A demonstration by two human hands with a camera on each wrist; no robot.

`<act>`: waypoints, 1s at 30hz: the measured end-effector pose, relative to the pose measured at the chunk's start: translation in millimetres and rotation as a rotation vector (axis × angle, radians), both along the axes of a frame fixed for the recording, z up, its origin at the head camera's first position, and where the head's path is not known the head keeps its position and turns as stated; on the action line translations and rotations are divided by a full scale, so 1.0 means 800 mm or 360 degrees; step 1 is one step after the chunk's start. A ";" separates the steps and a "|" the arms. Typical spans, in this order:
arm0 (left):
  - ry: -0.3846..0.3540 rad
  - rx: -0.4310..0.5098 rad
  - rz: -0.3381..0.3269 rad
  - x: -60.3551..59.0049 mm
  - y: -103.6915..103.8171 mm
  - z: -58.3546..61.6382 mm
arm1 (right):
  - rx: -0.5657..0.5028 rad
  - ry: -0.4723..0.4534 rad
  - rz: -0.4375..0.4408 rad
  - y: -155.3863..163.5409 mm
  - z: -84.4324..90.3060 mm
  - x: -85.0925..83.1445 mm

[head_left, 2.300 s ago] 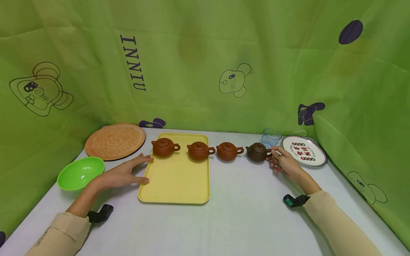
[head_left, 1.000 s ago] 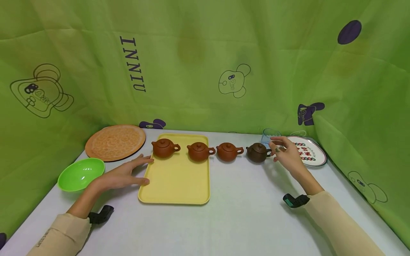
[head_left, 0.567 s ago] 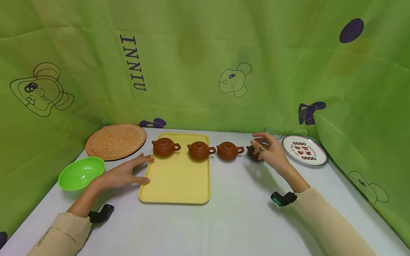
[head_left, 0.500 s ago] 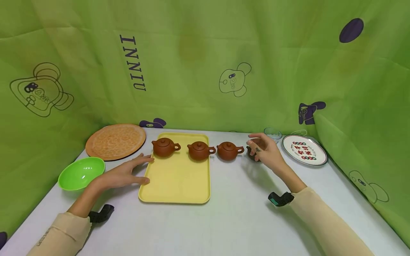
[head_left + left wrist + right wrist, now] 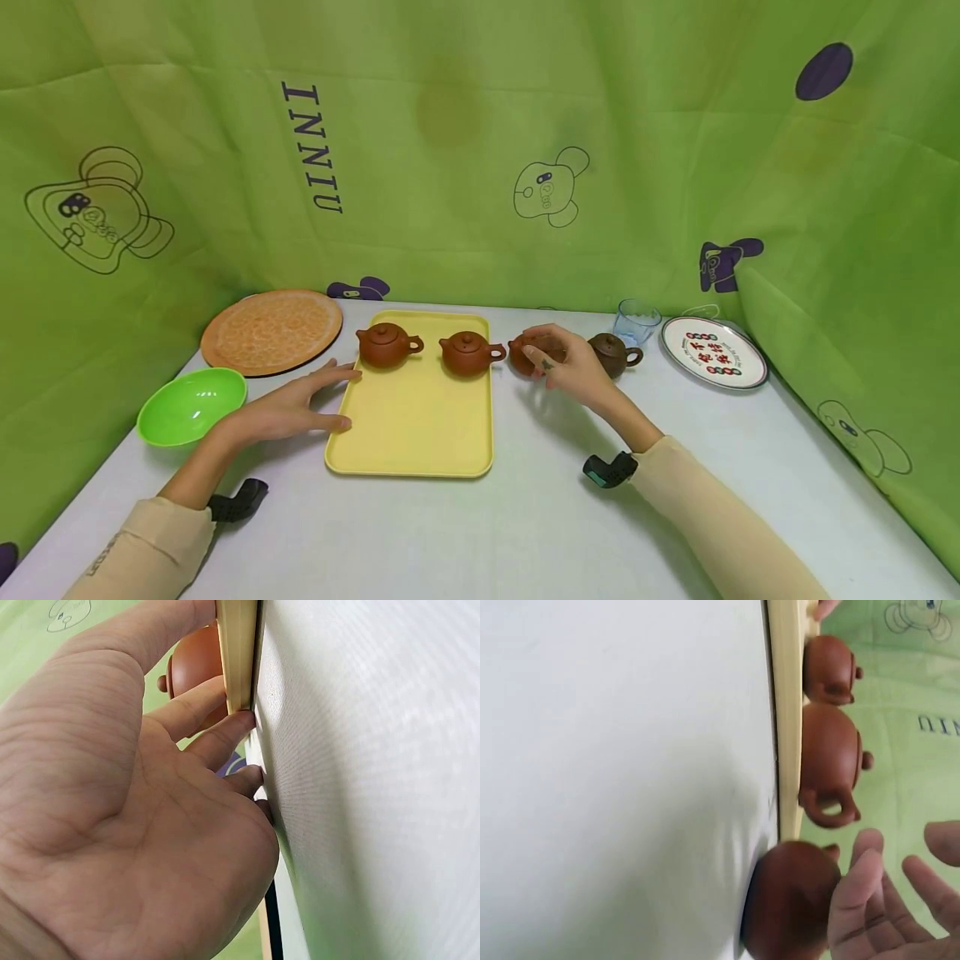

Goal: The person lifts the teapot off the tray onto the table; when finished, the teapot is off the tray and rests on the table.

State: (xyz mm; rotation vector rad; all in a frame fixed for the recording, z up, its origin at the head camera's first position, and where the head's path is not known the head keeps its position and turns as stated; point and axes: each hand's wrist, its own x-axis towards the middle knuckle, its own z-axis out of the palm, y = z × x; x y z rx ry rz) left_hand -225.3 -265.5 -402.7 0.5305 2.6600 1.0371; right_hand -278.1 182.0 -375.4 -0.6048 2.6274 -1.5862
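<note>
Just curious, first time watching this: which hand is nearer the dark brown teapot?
Right. The right hand is close by the dark brown teapot, at the reddish teapot next to it; the left hand is farther off, at the left edge of the yellow tray.

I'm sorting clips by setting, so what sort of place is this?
Probably a staged filming booth rather than a real kitchen: printed green cloth hangs behind and on both sides of a white tabletop, where four small teapots are lined up in a row.
</note>
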 end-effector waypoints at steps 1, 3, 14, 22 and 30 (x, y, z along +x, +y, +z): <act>0.0004 -0.0002 -0.0003 0.000 0.000 0.000 | -0.0003 -0.0013 0.0003 -0.004 -0.001 0.000; 0.0011 -0.0005 -0.0006 0.000 0.000 0.000 | -0.0013 -0.0042 0.0012 -0.010 -0.002 -0.001; -0.0006 0.0000 0.0001 0.000 0.000 0.001 | -0.0012 -0.0061 0.0058 -0.031 -0.009 -0.001; 0.0003 -0.0008 0.0005 0.001 0.001 0.003 | -0.0005 -0.0009 0.0085 -0.039 -0.015 -0.001; 0.0002 0.0001 -0.0005 0.001 0.000 0.002 | 0.0040 0.0018 0.0077 -0.044 -0.017 0.002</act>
